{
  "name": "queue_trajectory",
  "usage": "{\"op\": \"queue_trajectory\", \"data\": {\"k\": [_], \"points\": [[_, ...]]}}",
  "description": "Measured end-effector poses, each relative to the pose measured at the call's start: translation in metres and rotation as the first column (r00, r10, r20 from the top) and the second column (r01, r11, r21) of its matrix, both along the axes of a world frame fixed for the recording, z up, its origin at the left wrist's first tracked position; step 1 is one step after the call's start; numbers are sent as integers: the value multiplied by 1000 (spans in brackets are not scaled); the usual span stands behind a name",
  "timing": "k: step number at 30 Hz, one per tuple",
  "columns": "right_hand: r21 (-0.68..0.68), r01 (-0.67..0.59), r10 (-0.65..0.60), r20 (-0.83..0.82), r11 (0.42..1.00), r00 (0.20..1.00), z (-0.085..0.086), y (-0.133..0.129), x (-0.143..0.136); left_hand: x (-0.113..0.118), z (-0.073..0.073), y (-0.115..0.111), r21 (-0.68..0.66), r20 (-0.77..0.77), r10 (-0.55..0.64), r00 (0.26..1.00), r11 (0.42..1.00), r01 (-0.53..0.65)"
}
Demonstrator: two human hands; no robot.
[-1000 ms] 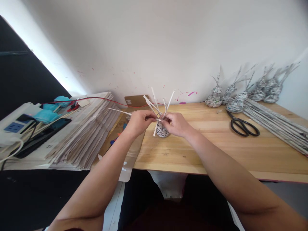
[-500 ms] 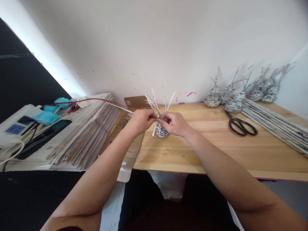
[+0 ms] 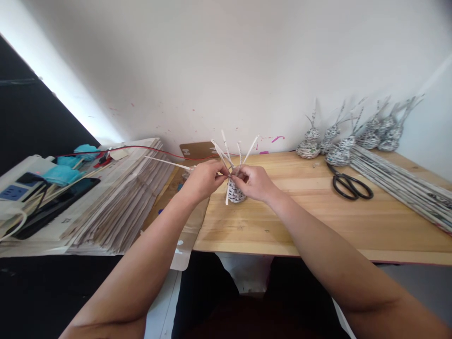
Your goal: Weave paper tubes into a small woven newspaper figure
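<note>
A small woven newspaper basket (image 3: 236,192) stands on the wooden table, several paper strands fanning up from its top and one hanging down its left side. My left hand (image 3: 206,178) pinches a rolled paper strip (image 3: 169,163) at the basket's upper left; the strip's far end sticks out past the hand to the left. My right hand (image 3: 256,182) is closed on the basket's upper right rim, thumb and fingertips pressed at the weave. The fingertips of both hands nearly meet and hide part of the rim.
Black scissors (image 3: 349,186) lie to the right, beside a bundle of rolled paper strips (image 3: 399,181). Several gourd-shaped woven pieces (image 3: 308,143) stand by the wall. On the left are a newspaper stack (image 3: 120,212), a phone (image 3: 60,207), a power strip (image 3: 16,190) and blue masks (image 3: 65,174).
The strip's outer end has swung slightly lower and further left of my left hand. Both hands stay at the basket, and the view has shifted a little.
</note>
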State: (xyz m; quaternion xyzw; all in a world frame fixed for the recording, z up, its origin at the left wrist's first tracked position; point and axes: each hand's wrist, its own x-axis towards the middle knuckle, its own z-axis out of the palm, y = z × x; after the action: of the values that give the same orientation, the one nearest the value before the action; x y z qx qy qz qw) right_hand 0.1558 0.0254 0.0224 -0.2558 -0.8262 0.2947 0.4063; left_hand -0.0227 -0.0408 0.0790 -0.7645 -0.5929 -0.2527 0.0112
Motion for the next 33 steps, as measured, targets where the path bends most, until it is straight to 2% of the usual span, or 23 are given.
{"op": "queue_trajectory", "data": {"k": [9, 14, 18, 21, 23, 28, 33], "points": [[16, -3, 3, -13, 1000, 1000, 3, -2, 1, -1, -2, -2, -73, 41, 36, 999, 997, -33], [14, 17, -17, 20, 1000, 1000, 5, 0, 2, 0, -4, -1, -64, 19, 32, 999, 997, -31], [34, 37, -37, 21, 999, 999, 4, 2, 1, 0, -11, 0, 57, -19, -10, 1000, 998, 11], [46, 44, -45, 24, 998, 999, 4, 1, 0, 0, -19, -4, 222, -25, -46, 999, 974, 51], [56, 48, -49, 20, 997, 999, 4, 0, 0, -1, -23, -8, 286, -23, -89, 996, 954, 92], [44, 56, -56, -4, 997, 998, 4, 0, -1, 2, -29, -14, 336, -12, -209, 978, 920, 201], [65, 60, -61, 11, 996, 998, 3, 0, -2, 2, -34, -13, 358, 27, -194, 981, 918, 172]]}}
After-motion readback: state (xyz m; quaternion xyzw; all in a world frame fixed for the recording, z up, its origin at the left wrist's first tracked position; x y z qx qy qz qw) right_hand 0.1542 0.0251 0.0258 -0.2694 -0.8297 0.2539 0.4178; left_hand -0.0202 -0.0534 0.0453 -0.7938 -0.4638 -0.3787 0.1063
